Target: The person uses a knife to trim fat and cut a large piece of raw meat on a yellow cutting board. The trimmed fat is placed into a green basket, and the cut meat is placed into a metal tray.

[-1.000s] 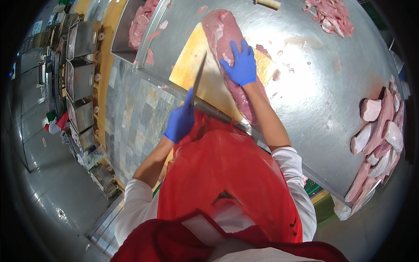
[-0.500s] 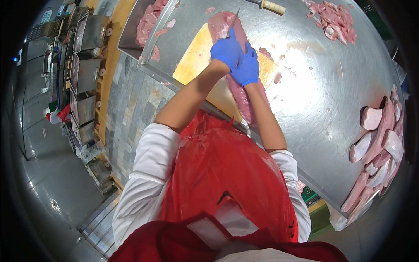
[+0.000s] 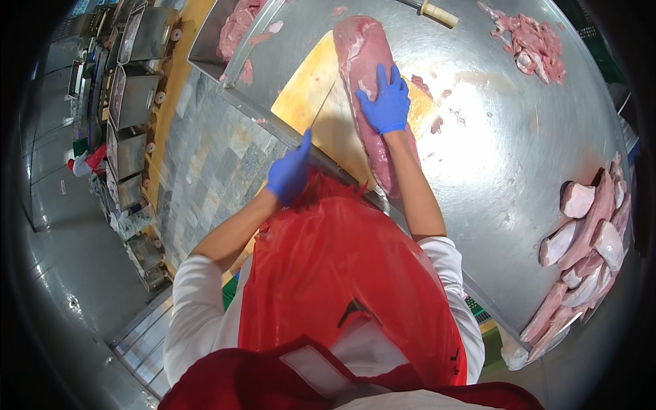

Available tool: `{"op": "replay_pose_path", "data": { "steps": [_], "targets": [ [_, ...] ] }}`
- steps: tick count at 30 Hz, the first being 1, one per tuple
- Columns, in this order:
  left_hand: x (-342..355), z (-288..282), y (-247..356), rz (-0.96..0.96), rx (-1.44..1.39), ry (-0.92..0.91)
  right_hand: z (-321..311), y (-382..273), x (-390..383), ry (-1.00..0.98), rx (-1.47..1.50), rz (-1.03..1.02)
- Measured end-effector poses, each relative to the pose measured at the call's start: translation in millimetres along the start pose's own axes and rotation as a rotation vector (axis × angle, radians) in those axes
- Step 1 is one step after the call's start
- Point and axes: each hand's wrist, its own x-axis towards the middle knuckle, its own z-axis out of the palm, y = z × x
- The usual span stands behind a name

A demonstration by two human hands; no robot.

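Note:
A long, pale pink slab of meat [image 3: 355, 55] lies lengthwise across a yellowed cutting board [image 3: 301, 89] on the metal table. Over its middle rests my right hand [image 3: 387, 102], blue-gloved, fingers spread and pressing flat on the surface. My left hand [image 3: 288, 176], also in a blue glove, is closed around a knife [image 3: 323, 107] beside the table's near edge, apart from the meat. The thin blade points away from me over the board; its handle is hidden in my fist.
A metal tub [image 3: 205, 51] with meat stands at the far left. Trimmings [image 3: 529, 48] are heaped at the far right, and several meat pieces [image 3: 581, 239] line the right edge. A cream-handled tool [image 3: 439, 14] lies at the back. Metal bins [image 3: 130, 99] stand beyond the tiled floor.
My left hand has drawn back off the meat toward my body, bringing the knife over the board's near-left part. My right hand stays on the meat, its fingers now spread.

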Motion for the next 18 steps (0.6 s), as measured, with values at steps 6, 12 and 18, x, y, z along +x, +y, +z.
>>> {"op": "replay_pose_path", "data": {
  "steps": [6,12,18],
  "targets": [
    [25,-60,1,0.069,-0.165,0.174,-3,-5,-3,-0.005,-0.032,-0.015],
    [202,-72,19,0.175,-0.259,0.261,0,1,-1,0.006,0.021,-0.011],
    [235,-65,25,0.133,-0.196,0.161,-1,-3,-1,-0.002,0.010,0.013]
  ]
}}
